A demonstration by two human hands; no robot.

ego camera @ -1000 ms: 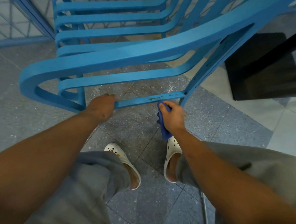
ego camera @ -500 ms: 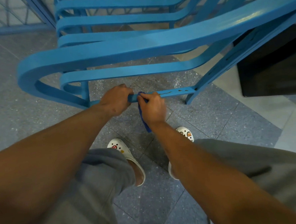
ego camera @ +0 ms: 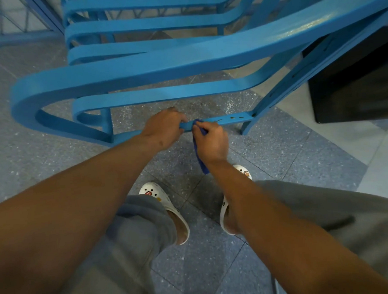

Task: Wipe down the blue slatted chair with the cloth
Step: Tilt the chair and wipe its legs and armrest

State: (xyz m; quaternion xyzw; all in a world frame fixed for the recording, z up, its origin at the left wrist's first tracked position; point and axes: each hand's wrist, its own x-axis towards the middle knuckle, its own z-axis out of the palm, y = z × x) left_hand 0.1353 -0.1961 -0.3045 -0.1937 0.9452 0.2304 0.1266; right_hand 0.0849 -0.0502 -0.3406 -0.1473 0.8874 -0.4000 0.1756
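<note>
The blue slatted chair (ego camera: 183, 59) fills the upper half of the head view, its curved slats stacked one behind another. Its lowest crossbar (ego camera: 232, 119) runs just above the floor and carries a few dark marks at its right end. My left hand (ego camera: 162, 130) grips this crossbar near the middle. Right beside it, my right hand (ego camera: 210, 139) pinches a dark blue cloth (ego camera: 201, 160) against the bar; the cloth's tail hangs down below my wrist. The two hands almost touch.
Grey speckled floor tiles (ego camera: 280, 164) lie under the chair. A black flat base (ego camera: 355, 84) sits on the floor at the right, close to the chair's right leg. Blue railing (ego camera: 22, 34) runs at the back left. My feet in white clogs (ego camera: 167, 207) stand below the crossbar.
My right hand has slid the cloth leftward along the crossbar from its right end to its middle. My left hand has shifted right along the bar, and both hands now sit side by side.
</note>
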